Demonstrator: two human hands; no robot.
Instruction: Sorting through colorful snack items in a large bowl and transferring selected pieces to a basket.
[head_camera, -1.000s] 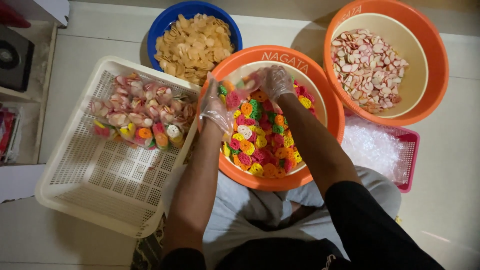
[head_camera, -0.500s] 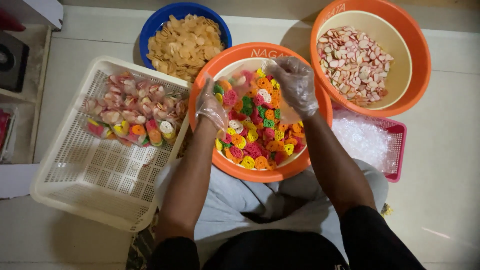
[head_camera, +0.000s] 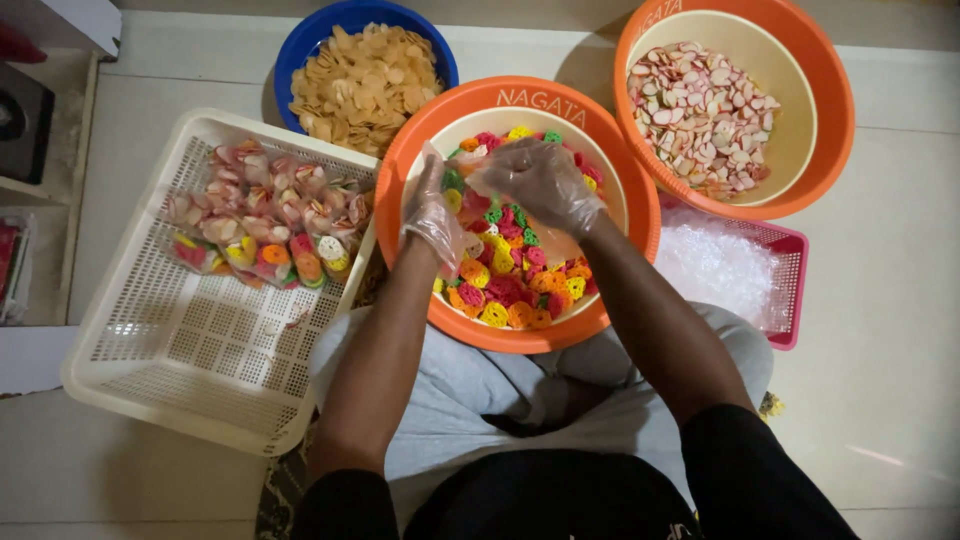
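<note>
Both gloved hands, left hand (head_camera: 436, 215) and right hand (head_camera: 540, 180), pinch a thin clear bag (head_camera: 462, 172) over the orange basin (head_camera: 400, 190) of colourful crackers (head_camera: 505, 285), so a loose grip might spill some.

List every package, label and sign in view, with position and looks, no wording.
Filled snack packets: clear bags, colourful crackers, inside white basket, left.
Empty clear bags: pile in pink basket, right.
Pale rim lettering: middle orange basin's far rim.
</note>
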